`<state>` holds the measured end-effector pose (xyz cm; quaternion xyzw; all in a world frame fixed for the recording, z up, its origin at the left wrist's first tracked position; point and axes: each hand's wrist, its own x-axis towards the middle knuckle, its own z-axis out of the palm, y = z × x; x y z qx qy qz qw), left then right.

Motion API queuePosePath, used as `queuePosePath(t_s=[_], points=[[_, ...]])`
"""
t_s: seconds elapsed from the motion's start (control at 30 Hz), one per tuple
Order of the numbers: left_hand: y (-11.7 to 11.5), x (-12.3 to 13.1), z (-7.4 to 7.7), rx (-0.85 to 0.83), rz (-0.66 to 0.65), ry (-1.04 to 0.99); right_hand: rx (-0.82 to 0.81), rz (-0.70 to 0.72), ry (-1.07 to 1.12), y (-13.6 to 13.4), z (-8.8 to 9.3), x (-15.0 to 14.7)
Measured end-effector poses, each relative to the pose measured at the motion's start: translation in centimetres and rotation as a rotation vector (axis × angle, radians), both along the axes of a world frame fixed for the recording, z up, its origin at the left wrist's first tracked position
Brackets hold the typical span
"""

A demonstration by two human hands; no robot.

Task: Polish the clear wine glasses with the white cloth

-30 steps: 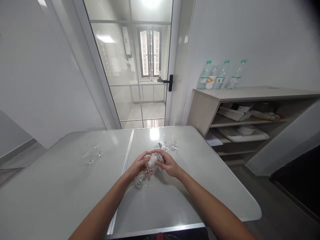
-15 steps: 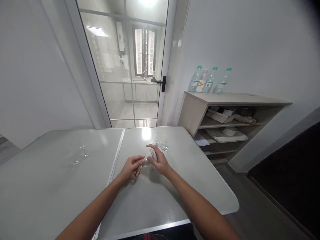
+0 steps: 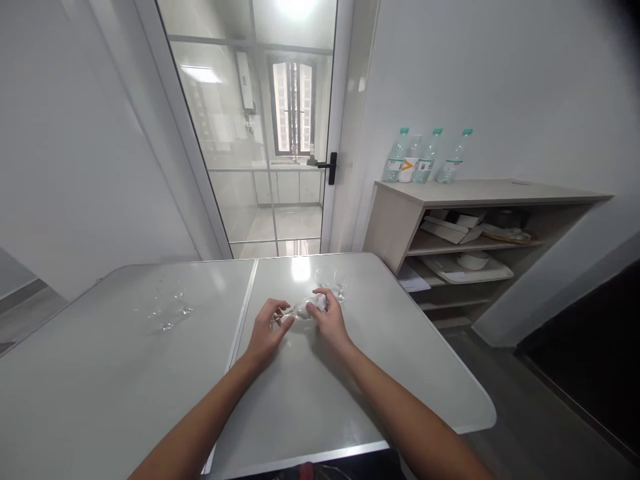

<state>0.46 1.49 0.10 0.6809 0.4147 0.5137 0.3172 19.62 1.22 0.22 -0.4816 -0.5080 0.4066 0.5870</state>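
A clear stemmed glass [image 3: 301, 311] lies sideways between my hands, just above the table. My left hand [image 3: 266, 330] has its fingers curled round the foot end. My right hand [image 3: 330, 321] grips the bowl end together with a crumpled white cloth [image 3: 321, 303]. The cloth shows at the bowl; how far it goes inside is hard to tell. Just behind my right hand stand clear stemmed glasses [image 3: 341, 293], partly hidden by the fingers.
More clear glasses [image 3: 168, 326] stand on the left half of the grey table [image 3: 280, 413]. A shelf unit [image 3: 400, 213] with trays and a bowl is at the right, several plastic bottles [image 3: 424, 163] on top. Behind the table is a glass door [image 3: 295, 220].
My hands have moved slightly apart, and the glass now lies more level with its bowl showing between them. My left fingers have shifted toward the foot. The view has turned a little left.
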Motion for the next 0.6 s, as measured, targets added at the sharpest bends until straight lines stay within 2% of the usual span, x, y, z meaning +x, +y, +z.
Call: queuePosePath(t_s=[0.07,0.13,0.27,0.33,0.4,0.47,0.53,0.6], points=[[-0.3,0.2,-0.2,0.044,0.100,-0.012,-0.019,0.045,0.021,-0.1,0.0,0.0],[0.0,0.1,-0.6,-0.061,0.141,-0.120,0.037,0.165,-0.078,-0.5,0.3,0.3],[1.4,-0.5,-1.0,-0.510,0.020,-0.433,0.190,0.438,-0.402,-1.5,1.1,0.8],[1.7,-0.6,-1.0,-0.590,-0.039,-0.508,0.214,0.426,-0.459,-1.8,1.4,0.6],[1.3,-0.5,-0.8,-0.503,-0.049,-0.510,0.174,0.292,-0.370,-1.7,1.5,0.2],[0.5,-0.4,-0.5,-0.307,-0.010,-0.449,0.053,0.149,-0.162,-1.4,1.4,-0.4],[-0.2,-0.4,-0.3,-0.089,0.030,-0.319,-0.099,0.123,0.042,-1.1,1.3,-0.7],[-0.6,-0.5,-0.3,0.057,0.068,-0.212,-0.158,0.167,0.108,-1.1,1.1,-0.8]])
